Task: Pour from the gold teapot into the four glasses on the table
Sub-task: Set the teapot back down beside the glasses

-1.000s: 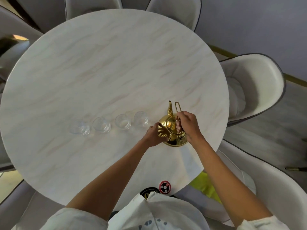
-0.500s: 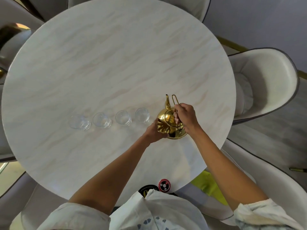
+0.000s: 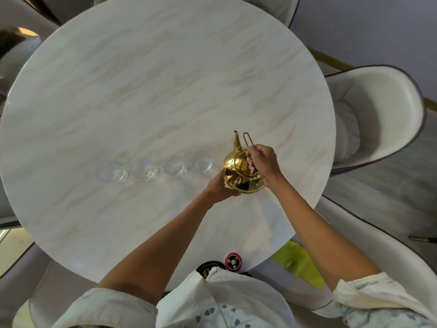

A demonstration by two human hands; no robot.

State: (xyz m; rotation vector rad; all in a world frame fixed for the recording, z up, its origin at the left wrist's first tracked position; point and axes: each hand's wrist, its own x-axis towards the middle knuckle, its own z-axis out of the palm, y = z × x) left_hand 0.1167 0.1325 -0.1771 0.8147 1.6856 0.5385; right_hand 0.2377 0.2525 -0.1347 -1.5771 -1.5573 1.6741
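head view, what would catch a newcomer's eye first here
The gold teapot shines at the table's right side. The right hand grips its handle and the left hand steadies its body. Just left of it, four glasses stand in a row, apparently empty.

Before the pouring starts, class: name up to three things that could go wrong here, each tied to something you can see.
1. The shiny gold metal teapot has a narrow spout; a fast tilt may overshoot the nearest small clear glass.
2. The four clear glasses stand close in a row; the left hand or the pot could knock one.
3. The right hand grips only the thin wire handle, so the pot might swing.
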